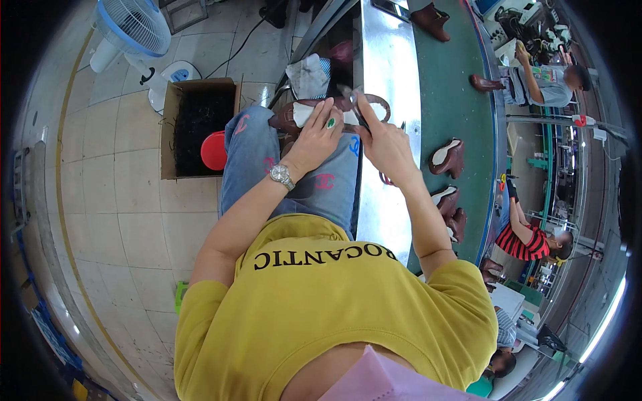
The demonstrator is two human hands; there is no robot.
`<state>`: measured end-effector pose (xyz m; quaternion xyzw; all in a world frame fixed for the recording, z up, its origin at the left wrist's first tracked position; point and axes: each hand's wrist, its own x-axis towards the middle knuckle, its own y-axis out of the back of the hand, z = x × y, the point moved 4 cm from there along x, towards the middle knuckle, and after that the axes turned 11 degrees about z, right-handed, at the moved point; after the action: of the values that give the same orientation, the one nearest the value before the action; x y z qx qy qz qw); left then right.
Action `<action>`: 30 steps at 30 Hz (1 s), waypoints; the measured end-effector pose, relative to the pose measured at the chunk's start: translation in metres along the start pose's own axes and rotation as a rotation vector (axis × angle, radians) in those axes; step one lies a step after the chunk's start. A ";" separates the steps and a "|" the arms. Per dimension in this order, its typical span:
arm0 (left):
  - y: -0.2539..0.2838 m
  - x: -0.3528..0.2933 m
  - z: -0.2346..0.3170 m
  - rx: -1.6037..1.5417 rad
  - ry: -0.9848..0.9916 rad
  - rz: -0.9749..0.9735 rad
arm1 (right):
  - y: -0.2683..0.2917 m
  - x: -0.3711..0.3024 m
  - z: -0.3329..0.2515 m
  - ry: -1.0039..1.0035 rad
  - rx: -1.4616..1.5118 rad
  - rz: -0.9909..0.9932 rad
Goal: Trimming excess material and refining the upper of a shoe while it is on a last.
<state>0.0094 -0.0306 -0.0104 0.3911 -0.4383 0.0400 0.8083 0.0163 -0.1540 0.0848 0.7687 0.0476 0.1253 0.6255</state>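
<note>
A brown leather shoe (284, 119) with a white sole side lies across my lap, against the edge of the metal bench. My left hand (315, 137), with a green ring and a wristwatch, grips the shoe from above, fingers pressed together on its white part. In my closed right hand (386, 147) is a hand tool (362, 117) with a dark handle, held over the toe end of the shoe. Its metal head is blurred, so I cannot make out its exact kind. My fingers hide part of the shoe.
A shiny metal bench (388, 220) runs along my right. Beyond it, a green conveyor belt (461, 87) carries several brown shoes (447, 158). An open cardboard box (168, 134) with dark scraps and a fan (137, 30) stand on the left. Co-workers sit across the belt.
</note>
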 end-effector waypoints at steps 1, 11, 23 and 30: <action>0.000 0.002 -0.002 -0.050 0.047 0.017 | 0.003 0.002 -0.008 -0.015 0.023 0.034; 0.041 0.030 -0.010 0.413 0.047 -0.367 | -0.011 0.000 -0.027 -0.028 0.067 0.069; 0.096 -0.018 -0.041 -0.200 0.647 0.131 | -0.044 0.000 -0.035 -0.017 0.153 -0.024; 0.091 -0.079 -0.024 -0.324 0.882 -0.158 | -0.009 0.055 0.025 0.100 0.075 0.185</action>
<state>-0.0600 0.0701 -0.0214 0.2379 -0.0230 0.0720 0.9683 0.0763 -0.1635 0.0784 0.7855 0.0120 0.2188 0.5788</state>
